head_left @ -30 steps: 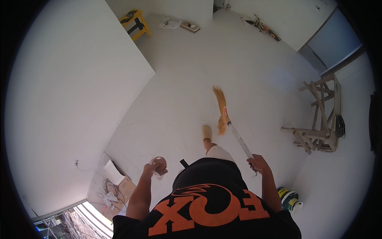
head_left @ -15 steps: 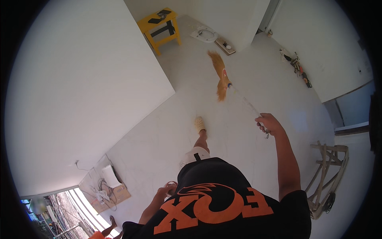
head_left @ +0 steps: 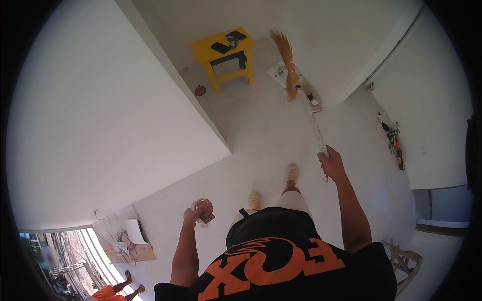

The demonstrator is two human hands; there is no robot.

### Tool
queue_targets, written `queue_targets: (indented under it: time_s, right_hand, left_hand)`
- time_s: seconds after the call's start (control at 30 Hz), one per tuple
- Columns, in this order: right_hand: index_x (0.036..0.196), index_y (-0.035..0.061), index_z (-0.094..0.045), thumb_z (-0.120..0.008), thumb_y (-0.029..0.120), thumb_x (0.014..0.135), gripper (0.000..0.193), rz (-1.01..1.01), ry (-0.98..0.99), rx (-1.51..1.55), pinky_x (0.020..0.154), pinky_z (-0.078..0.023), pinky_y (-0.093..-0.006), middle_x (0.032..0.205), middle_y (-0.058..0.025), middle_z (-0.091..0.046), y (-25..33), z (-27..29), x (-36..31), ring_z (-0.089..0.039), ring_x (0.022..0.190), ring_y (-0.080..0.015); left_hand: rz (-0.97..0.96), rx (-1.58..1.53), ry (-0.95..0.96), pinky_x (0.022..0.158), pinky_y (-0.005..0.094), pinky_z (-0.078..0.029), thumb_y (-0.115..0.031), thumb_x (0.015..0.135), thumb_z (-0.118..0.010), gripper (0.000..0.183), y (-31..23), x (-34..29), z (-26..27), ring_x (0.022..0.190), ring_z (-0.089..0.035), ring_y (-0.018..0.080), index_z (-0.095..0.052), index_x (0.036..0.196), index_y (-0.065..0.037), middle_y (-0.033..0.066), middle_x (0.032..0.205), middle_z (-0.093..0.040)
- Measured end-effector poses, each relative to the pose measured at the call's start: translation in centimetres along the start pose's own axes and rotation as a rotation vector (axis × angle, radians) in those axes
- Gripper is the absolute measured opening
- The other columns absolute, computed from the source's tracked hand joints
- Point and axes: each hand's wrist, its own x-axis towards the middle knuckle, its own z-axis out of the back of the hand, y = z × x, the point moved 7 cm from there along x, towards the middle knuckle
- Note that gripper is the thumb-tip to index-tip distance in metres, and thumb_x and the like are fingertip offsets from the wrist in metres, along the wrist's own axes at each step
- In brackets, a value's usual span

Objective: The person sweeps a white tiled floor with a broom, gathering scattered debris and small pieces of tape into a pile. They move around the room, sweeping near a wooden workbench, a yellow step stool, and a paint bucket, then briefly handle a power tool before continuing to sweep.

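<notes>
My right hand (head_left: 331, 163) has its grip clenched on a long pale-handled broom with straw-coloured bristles (head_left: 296, 83), reaching far toward the yellow wooden stool (head_left: 223, 57). My left hand (head_left: 196, 213) is grasping a small clear tape roll (head_left: 205, 209). Half a second ago the bristles were nearer me, and the stool sat farther left.

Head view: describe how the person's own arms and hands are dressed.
Both forearms are bare from elbow to wrist, with no gloves, watch or bands visible on the left hand or the right hand. The upper arms disappear under the short sleeves of a black T-shirt with large orange lettering.
</notes>
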Motion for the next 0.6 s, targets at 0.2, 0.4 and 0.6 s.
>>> queue_targets:
  time_s: [0.2,0.4,0.6]
  right_hand:
    - [0.137,-0.0067,-0.050,-0.058,0.023,0.096,0.051,0.526,-0.221,-0.361,0.079,-0.056,-0.0437,0.103,-0.0264,-0.070,7.1,-1.3,19.4,-0.070,0.089,-0.0411]
    - [0.140,-0.0039,-0.046,-0.056,0.026,0.098,0.053,0.654,-0.126,-0.506,0.080,-0.056,-0.0478,0.108,-0.0280,-0.068,15.9,-4.8,42.2,-0.069,0.093,-0.0444]
    - [0.145,0.0051,-0.041,-0.054,0.029,0.099,0.054,0.820,-0.038,-0.705,0.076,-0.058,-0.0486,0.097,-0.0220,-0.066,21.7,-12.1,59.9,-0.070,0.082,-0.0385]
  left_hand:
    - [0.317,0.051,-0.132,0.073,0.0384,-0.056,-0.045,0.063,-0.090,0.093,1.6,-5.2,-3.8,0.095,-0.070,0.0298,-0.056,0.123,0.016,0.0229,0.111,-0.067]
    - [0.771,-0.138,-0.250,0.068,0.0391,-0.056,-0.041,0.060,-0.092,0.090,7.4,-19.9,-13.7,0.090,-0.070,0.0291,-0.058,0.120,0.016,0.0223,0.109,-0.068]
    - [1.063,-0.257,-0.270,0.068,0.0392,-0.056,-0.041,0.059,-0.092,0.091,3.9,-32.7,-23.5,0.090,-0.070,0.0293,-0.057,0.120,0.016,0.0225,0.109,-0.068]
